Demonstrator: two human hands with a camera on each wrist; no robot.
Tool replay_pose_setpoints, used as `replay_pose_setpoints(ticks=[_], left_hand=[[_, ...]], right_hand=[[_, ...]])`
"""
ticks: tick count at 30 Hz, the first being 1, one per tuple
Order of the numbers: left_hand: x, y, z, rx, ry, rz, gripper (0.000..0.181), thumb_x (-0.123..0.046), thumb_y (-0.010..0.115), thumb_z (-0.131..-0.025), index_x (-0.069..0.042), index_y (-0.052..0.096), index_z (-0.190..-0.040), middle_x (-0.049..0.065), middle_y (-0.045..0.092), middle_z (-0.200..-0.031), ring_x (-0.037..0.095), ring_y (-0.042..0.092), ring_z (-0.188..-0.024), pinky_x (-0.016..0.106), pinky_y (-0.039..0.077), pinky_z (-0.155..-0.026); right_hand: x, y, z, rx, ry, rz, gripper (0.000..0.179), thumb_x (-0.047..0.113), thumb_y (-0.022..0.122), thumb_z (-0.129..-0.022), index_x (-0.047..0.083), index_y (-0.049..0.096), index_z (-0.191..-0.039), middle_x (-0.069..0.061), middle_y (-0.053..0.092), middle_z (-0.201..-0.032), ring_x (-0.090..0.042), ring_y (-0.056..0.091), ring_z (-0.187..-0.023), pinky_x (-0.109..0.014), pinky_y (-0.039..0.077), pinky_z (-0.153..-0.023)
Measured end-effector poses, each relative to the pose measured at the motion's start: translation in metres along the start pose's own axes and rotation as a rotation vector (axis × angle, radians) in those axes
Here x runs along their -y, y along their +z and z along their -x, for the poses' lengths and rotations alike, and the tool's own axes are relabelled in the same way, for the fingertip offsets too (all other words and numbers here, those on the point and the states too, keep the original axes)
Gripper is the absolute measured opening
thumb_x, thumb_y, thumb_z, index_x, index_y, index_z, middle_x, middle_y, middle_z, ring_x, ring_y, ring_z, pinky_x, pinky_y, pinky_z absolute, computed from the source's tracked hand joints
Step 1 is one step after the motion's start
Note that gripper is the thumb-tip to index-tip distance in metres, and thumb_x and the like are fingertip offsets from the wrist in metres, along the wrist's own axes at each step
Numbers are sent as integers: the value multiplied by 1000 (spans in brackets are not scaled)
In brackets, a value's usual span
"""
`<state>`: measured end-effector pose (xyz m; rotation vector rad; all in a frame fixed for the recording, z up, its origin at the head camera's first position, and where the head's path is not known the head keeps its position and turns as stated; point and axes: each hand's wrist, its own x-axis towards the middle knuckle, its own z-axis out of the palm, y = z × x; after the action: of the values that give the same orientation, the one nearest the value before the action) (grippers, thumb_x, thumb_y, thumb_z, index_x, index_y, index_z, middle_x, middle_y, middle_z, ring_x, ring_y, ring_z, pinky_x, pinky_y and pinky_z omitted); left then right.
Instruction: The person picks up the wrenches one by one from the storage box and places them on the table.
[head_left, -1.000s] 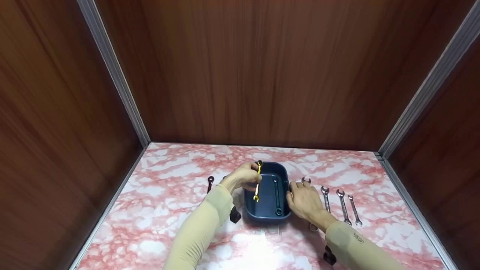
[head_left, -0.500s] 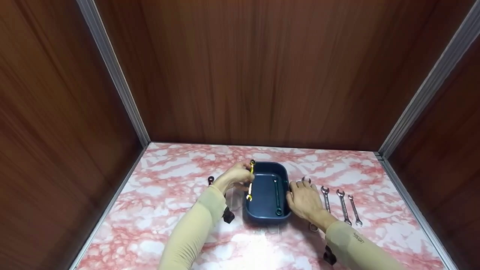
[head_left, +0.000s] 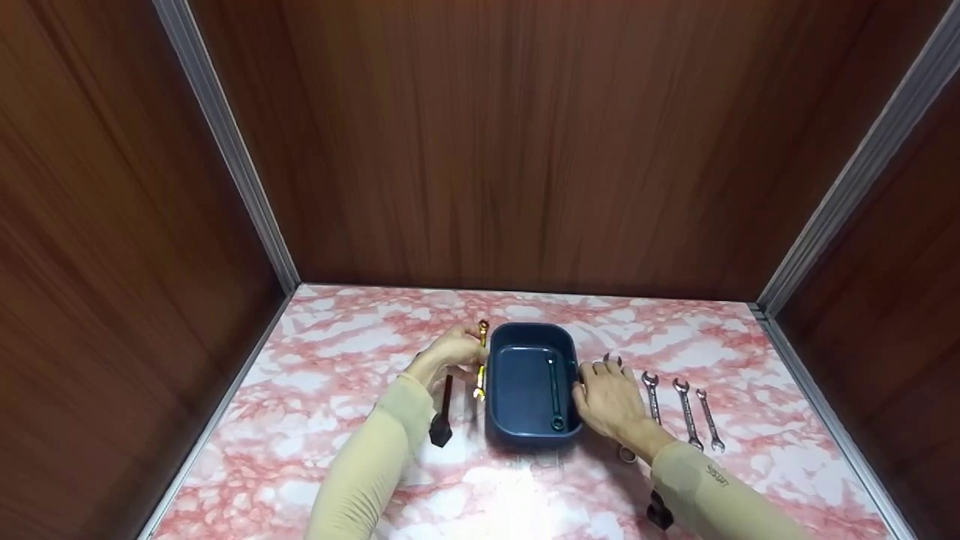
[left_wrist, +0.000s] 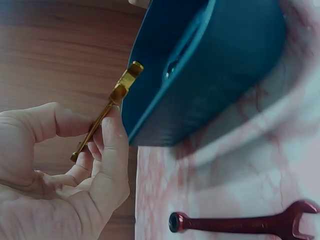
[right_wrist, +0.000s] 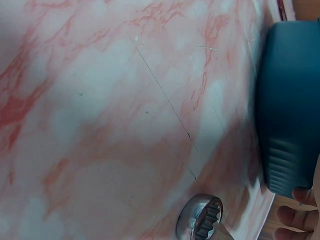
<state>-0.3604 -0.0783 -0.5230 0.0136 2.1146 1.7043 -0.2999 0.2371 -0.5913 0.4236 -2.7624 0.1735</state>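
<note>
My left hand (head_left: 451, 352) pinches a gold combination wrench (head_left: 481, 360) between thumb and fingers. It holds the wrench upright in the head view, just outside the left wall of a dark blue bin (head_left: 534, 436). The left wrist view shows the wrench's open end (left_wrist: 131, 75) overlapping the bin's rim. Inside the bin, along its right side, lies a dark green wrench (head_left: 555, 394). My right hand (head_left: 611, 401) rests against the bin's right wall, fingers pointing forward; its fingertips (right_wrist: 295, 217) show by the bin's end in the right wrist view.
A red wrench (left_wrist: 240, 225) lies on the marbled table left of the bin. To the right, several silver wrenches (head_left: 686, 416) lie in a row, one partly under my right hand, its ring end (right_wrist: 200, 217) showing. Brown panels (head_left: 480, 150) enclose the table's back and sides.
My left hand has moved left with the gold wrench, from over the bin's inside to just outside its left wall. My right hand, the bin and the green wrench have stayed put.
</note>
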Motion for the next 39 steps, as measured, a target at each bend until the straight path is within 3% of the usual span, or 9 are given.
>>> replay_pose_setpoints(ticks=[6, 10, 20, 29, 39], left_hand=[[8, -12, 2, -12, -23, 28, 43, 3, 70, -89, -3, 54, -128, 2, 59, -94, 13, 61, -79, 34, 64, -68], [13, -19, 5, -36, -28, 14, 42, -1, 74, -92, -4, 56, -130, 3, 60, -94, 14, 62, -84, 39, 66, -76], [24, -35, 12, -79, -48, 74, 51, 5, 64, -86, -3, 51, -134, 2, 57, -92, 15, 62, -83, 30, 64, -66], [36, -50, 13, -107, -76, 86, 45, 8, 65, -89, -1, 53, -131, 8, 66, -106, 16, 68, -88, 31, 63, -69], [51, -67, 19, -147, -118, 69, 55, 6, 64, -89, 0, 52, -142, 5, 57, -98, 18, 62, -88, 35, 66, -76]], right_hand=[[1, -1, 0, 11, -2, -12, 31, 30, 61, -108, 1, 68, -118, -25, 75, -118, -46, 68, -120, -63, 53, -103], [1, -1, 0, 10, -3, -11, 31, 30, 61, -108, 1, 68, -119, -25, 76, -118, -46, 68, -120, -63, 54, -102], [1, -1, 0, 9, -1, -8, 31, 30, 64, -108, 1, 69, -120, -25, 75, -117, -46, 68, -119, -63, 55, -102], [1, -1, 0, 10, -5, -1, 32, 30, 63, -108, 1, 69, -121, -25, 76, -118, -45, 69, -119, -62, 56, -101], [1, 1, 0, 4, 2, -14, 32, 30, 65, -107, 1, 69, -121, -24, 76, -118, -45, 69, -120, -63, 56, -99]])
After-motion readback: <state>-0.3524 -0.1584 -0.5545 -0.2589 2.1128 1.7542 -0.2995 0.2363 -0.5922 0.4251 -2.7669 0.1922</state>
